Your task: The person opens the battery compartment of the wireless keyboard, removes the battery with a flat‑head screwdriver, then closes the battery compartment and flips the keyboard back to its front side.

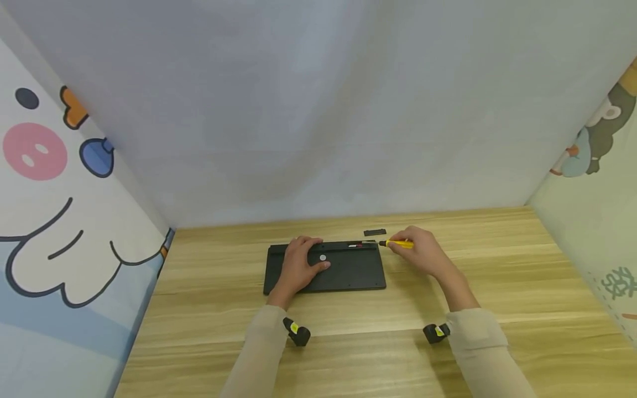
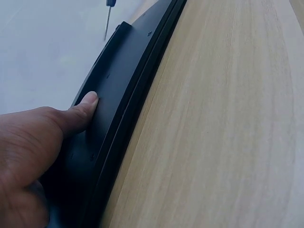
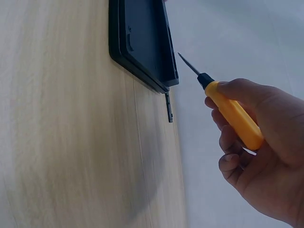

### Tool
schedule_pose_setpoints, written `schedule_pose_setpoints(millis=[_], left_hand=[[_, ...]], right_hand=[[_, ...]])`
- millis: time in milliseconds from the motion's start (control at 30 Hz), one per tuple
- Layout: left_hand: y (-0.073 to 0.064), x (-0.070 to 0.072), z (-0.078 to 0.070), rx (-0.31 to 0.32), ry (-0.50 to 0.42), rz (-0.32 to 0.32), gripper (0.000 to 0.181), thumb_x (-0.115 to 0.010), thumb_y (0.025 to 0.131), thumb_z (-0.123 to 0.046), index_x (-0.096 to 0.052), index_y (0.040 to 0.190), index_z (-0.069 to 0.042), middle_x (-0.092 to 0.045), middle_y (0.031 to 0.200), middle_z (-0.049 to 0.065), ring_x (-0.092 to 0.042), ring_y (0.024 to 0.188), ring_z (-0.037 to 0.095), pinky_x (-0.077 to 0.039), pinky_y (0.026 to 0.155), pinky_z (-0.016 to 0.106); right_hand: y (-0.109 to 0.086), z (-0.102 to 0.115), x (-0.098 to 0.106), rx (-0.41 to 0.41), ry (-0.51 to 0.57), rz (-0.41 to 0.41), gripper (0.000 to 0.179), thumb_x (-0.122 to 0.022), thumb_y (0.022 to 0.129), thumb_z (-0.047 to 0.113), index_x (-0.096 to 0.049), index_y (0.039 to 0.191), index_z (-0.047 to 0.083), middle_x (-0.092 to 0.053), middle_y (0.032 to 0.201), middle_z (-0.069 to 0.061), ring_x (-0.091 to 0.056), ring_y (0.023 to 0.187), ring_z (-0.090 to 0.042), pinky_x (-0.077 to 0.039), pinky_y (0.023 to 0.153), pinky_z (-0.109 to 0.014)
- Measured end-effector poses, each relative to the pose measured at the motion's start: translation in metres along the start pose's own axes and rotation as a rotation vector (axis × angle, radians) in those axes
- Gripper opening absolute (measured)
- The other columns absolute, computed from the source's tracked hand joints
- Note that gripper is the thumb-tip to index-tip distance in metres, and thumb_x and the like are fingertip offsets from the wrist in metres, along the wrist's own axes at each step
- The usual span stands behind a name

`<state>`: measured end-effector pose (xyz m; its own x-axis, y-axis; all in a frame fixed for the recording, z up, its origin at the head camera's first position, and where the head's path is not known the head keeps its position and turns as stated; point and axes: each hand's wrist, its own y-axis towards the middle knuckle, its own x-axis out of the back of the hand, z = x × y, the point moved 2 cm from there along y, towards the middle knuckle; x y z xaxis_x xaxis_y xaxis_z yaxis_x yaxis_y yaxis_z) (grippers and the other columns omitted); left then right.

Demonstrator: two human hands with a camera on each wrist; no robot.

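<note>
A black keyboard (image 1: 343,273) lies with its underside up on the table. My left hand (image 1: 298,265) holds it left of its middle, fingers at the far edge and thumb (image 2: 89,99) on the underside. In my right hand (image 1: 420,249) is a screwdriver with a yellow handle (image 3: 235,116), gripped between thumb and fingers. Its thin metal shaft (image 3: 189,64) points left, over the slot (image 1: 365,245) near the keyboard's far right corner. A small silver and red piece (image 1: 354,245) shows in that slot.
A small black cover (image 1: 375,232) lies on the wooden table (image 1: 209,309) just beyond the keyboard's far right corner. A pale cloth wall (image 1: 348,138) rises behind the table, with printed cloth panels on both sides.
</note>
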<state>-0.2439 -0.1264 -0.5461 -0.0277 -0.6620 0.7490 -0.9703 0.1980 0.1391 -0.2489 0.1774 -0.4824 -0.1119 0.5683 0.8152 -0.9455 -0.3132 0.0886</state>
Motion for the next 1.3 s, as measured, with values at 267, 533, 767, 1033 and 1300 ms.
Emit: schedule_pose_setpoints(millis=[267,533,767,1033,1300], left_hand=[[-0.001,0.001,0.001,-0.002,0.007,0.000,0.058,-0.083,0.086,-0.029,-0.062,0.138,-0.014,-0.061,0.135,0.013,-0.050,0.138,0.036,-0.022,0.132,0.052],[0.002,0.000,0.002,-0.003,-0.007,-0.002,0.057,-0.083,0.087,-0.028,-0.062,0.138,-0.013,-0.060,0.136,0.013,-0.049,0.139,0.036,-0.021,0.132,0.052],[0.002,0.000,0.002,0.003,-0.009,0.006,0.058,-0.083,0.087,-0.029,-0.061,0.139,-0.014,-0.060,0.136,0.013,-0.049,0.139,0.035,-0.020,0.133,0.052],[0.000,0.001,0.000,0.012,-0.009,0.006,0.058,-0.083,0.086,-0.029,-0.062,0.138,-0.014,-0.060,0.137,0.013,-0.050,0.139,0.035,-0.020,0.133,0.051],[0.000,0.000,0.001,0.011,-0.016,0.007,0.058,-0.083,0.087,-0.028,-0.062,0.138,-0.013,-0.060,0.136,0.013,-0.050,0.139,0.035,-0.020,0.132,0.052]], right_hand=[[0.005,0.007,0.000,0.033,-0.028,0.033,0.019,-0.070,0.096,0.017,-0.079,0.106,0.003,-0.073,0.096,-0.013,-0.066,0.090,-0.027,-0.058,0.086,-0.052],[0.022,0.022,0.009,0.084,-0.120,0.110,0.020,-0.068,0.095,0.012,-0.079,0.103,-0.002,-0.073,0.097,-0.017,-0.067,0.089,-0.030,-0.059,0.080,-0.048],[0.038,0.045,0.018,0.096,-0.229,0.232,0.019,-0.066,0.096,0.012,-0.079,0.100,-0.002,-0.076,0.099,-0.016,-0.065,0.084,-0.025,-0.056,0.078,-0.042],[0.050,0.064,0.020,0.088,-0.325,0.286,0.023,-0.068,0.096,0.017,-0.075,0.106,-0.002,-0.067,0.104,-0.016,-0.064,0.091,-0.026,-0.059,0.083,-0.043],[0.054,0.065,0.016,0.081,-0.341,0.307,0.021,-0.071,0.095,0.021,-0.074,0.104,0.002,-0.064,0.103,-0.013,-0.064,0.093,-0.026,-0.059,0.087,-0.044]])
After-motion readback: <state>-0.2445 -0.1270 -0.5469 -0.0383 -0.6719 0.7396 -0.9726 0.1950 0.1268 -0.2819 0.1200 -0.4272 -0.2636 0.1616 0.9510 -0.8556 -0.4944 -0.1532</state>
